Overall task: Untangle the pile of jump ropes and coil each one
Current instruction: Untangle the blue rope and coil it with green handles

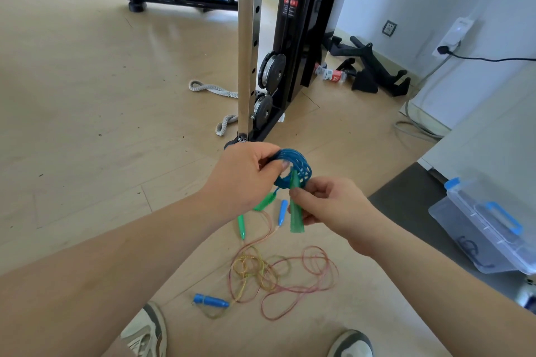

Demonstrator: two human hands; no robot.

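Left hand [243,180] grips blue rope coil [298,164]; right hand [330,209] pinches green handle [297,219] just below coil. Tangled pink-yellow rope [290,277] lies on floor [87,95] below coil, blue handle [210,300] at its near end.

The left hand [243,174] hides part of the blue coil [301,161], while the shoes [150,333] and clear box [464,229] are cut off by the edges.

Home gym: cable machine [290,38], wood floor [87,81].
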